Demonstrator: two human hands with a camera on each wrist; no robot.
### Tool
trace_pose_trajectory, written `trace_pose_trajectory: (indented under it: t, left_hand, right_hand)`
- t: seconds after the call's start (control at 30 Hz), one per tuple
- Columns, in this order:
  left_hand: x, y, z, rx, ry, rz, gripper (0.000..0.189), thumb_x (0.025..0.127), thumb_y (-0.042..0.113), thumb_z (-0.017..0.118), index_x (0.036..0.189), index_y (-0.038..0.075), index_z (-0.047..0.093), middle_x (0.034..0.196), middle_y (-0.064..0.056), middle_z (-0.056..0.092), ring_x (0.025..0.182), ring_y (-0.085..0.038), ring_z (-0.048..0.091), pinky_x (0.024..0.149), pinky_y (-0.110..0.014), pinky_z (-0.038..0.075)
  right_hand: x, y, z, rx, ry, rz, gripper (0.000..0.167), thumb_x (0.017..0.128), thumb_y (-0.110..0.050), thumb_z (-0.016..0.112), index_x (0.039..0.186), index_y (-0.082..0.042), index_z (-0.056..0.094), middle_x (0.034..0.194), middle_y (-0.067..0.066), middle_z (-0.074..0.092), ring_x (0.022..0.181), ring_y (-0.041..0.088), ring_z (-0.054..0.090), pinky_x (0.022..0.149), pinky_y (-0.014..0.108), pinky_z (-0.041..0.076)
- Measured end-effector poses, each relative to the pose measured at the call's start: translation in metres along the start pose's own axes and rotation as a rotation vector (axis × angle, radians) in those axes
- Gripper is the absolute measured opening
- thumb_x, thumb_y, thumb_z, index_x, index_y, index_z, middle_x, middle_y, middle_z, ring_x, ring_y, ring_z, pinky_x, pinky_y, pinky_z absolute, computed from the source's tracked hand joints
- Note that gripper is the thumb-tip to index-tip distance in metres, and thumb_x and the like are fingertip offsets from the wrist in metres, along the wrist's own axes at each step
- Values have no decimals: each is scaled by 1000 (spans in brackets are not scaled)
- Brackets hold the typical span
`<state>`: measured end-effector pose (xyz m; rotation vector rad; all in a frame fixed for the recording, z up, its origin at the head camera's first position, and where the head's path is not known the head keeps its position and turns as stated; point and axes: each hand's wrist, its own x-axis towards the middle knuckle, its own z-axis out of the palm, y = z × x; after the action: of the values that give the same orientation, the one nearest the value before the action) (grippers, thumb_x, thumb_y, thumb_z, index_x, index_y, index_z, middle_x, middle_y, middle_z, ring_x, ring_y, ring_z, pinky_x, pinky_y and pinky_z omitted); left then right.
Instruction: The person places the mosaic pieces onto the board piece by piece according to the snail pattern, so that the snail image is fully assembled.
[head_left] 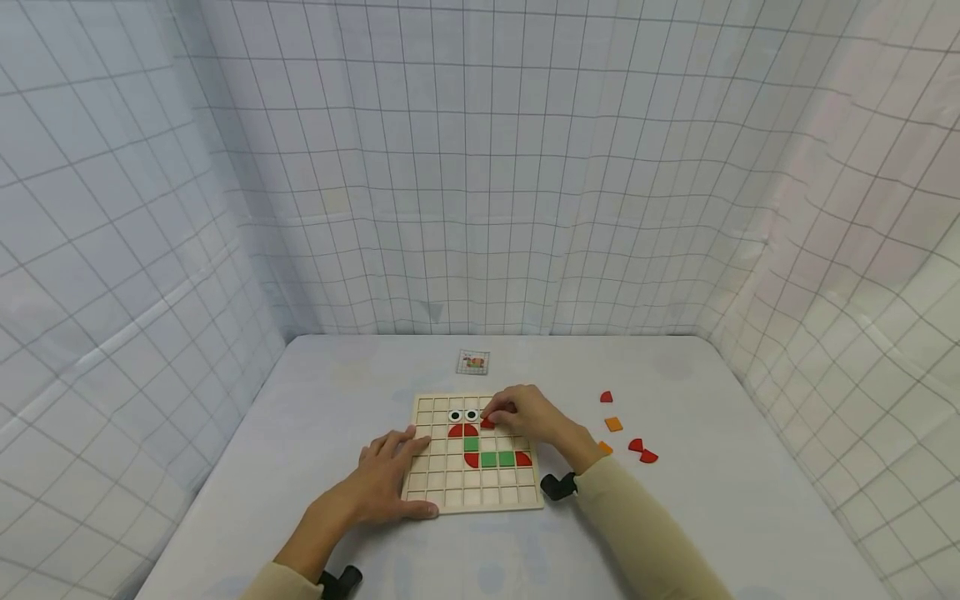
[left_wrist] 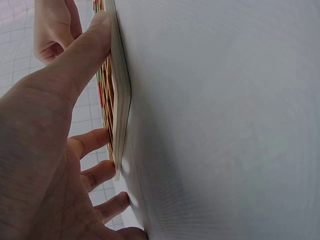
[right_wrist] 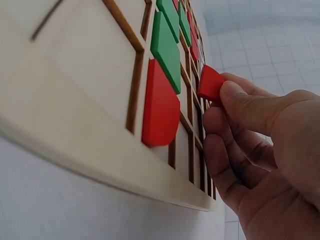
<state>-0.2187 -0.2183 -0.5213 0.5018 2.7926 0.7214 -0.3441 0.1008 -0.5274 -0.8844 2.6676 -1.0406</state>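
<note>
A pale wooden grid board (head_left: pixel 453 498) lies on the table. My left hand (head_left: pixel 382 479) rests at its left side, thumb on the near corner and some fingers over the edge. Between thumb and index finger, my right hand (head_left: pixel 528 414) pinches a red quarter-circle tile (right_wrist: pixel 210 84), held close over the upper right cells. Set in the grid are two round eye tiles (head_left: pixel 455 416) side by side, with red quarter-circles (head_left: pixel 455 431) just below. Green square tiles (head_left: pixel 488 459) continue down and rightward, ending in a red rounded tile (head_left: pixel 522 458).
Behind the board lies a small picture card (head_left: pixel 473 362). To the right are loose red quarter-circles (head_left: pixel 606 397) and orange squares (head_left: pixel 613 424), one square partly hidden by the right wrist. White gridded curtains (head_left: pixel 480 167) enclose the table's back and sides.
</note>
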Motion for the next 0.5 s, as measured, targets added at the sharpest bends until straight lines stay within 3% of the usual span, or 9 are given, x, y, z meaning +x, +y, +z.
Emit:
trace_pose_trajectory:
  t: [0.5]
  left_hand:
    - [-1,1,-1,0,4,8,116,86,63,101,176,13,49,185,-25,37,163,-61,40,130,-86,32]
  right_hand:
    - [1,-4,1,-31,-30,16,15,115,-17,76,119,-19,90,123,-1,85,104,10,66,97,30,58]
